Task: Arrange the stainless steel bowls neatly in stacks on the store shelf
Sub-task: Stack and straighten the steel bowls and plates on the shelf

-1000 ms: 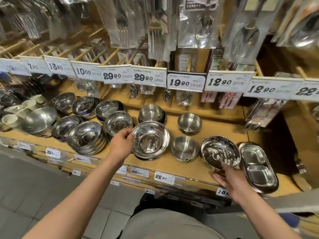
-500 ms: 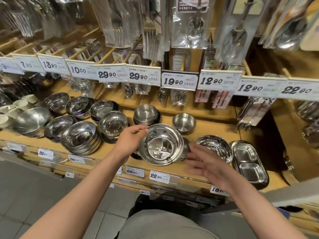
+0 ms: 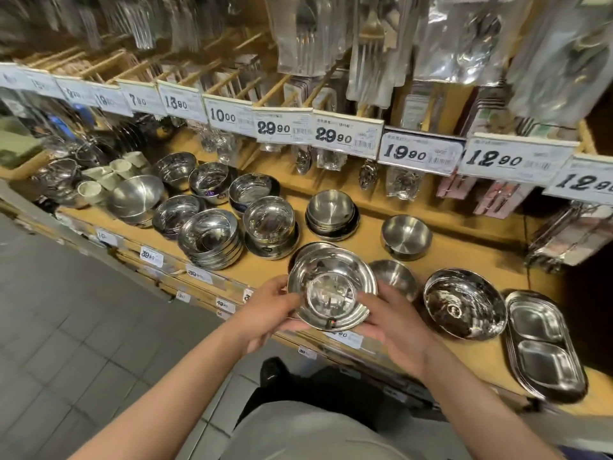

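Head view: bowl [image 3: 332,288] between both hands, over shelf edge [image 3: 441,355]

A single head-worn view looks forward and steeply down from close above the shelf [image 3: 441,260], facing its rows of bowls and price tags [image 3: 419,153], with floor tiles [image 3: 66,327] at lower left.

The held bowl [image 3: 331,290] is mirror-bright silver with a small red-and-black sticker on its near wall. The bowls along the shelf's left end [image 3: 209,239] share that silver shine; two at the back carry dark blue bands. The shelf [image 3: 464,257] is honey-yellow wood. The price tags [image 3: 345,136] are white with black numerals. Small cups [image 3: 91,190] at the far left are pale cream. The floor tiles [image 3: 66,327] are grey.
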### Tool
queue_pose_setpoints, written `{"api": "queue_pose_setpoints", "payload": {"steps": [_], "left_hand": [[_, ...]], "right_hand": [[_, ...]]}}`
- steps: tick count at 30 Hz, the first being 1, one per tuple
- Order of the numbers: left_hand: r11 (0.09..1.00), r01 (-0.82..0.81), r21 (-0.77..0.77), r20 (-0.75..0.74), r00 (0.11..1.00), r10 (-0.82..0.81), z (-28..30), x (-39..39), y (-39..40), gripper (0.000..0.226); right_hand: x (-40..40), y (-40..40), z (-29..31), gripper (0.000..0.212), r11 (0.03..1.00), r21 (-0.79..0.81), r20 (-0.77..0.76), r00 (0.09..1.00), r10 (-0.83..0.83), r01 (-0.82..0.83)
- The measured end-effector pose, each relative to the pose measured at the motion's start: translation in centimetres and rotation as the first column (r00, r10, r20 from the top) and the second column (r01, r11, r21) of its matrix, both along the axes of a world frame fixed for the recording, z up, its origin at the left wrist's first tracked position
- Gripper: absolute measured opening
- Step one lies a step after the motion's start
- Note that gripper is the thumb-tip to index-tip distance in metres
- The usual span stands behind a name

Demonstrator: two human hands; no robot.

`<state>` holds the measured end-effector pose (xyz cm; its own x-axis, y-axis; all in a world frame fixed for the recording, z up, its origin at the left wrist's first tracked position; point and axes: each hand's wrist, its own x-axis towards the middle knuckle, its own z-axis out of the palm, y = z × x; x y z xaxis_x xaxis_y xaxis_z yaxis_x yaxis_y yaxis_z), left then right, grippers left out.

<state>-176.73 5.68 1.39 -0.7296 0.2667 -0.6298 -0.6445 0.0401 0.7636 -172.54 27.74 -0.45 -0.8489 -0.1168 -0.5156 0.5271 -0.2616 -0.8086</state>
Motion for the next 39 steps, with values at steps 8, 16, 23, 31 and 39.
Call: {"api": "queue_pose_setpoints", "payload": {"steps": [8,16,23,31,39], "left_hand": [[0.951,-0.309,-0.007,-0.038,0.950,0.309,-0.2,-2.2,-10.0,0.028],[0.911,-0.412,0.038,-0.111,0.904,0.413,0.3,-6.9,-14.0,0.026],[0.931,-0.365,0.026,-0.061,0.929,0.366,0.2,-9.4,-14.6,0.023],[0.982,-0.190,-0.003,-0.021,0.982,0.190,0.0,-12.4,-14.1,0.024],[0.996,-0.082,0.017,-0.036,0.996,0.083,0.5,-15.9,-11.1,0.029]], "right_hand": [[-1.9,0.0,-2.1,0.042,0.988,0.134,0.246,0.963,-0.112,0.080],[-5.4,-4.7,-4.2,0.056,0.944,0.282,0.312,0.914,-0.258,0.170],[-8.3,-7.0,-5.2,0.036,0.830,0.534,0.208,0.927,-0.312,0.160],[-9.8,-8.4,-4.9,0.029,0.591,0.806,0.217,0.938,-0.270,-0.016],[-9.3,-6.9,-3.0,0.014,0.538,0.834,0.077,0.941,-0.330,0.121]]}}
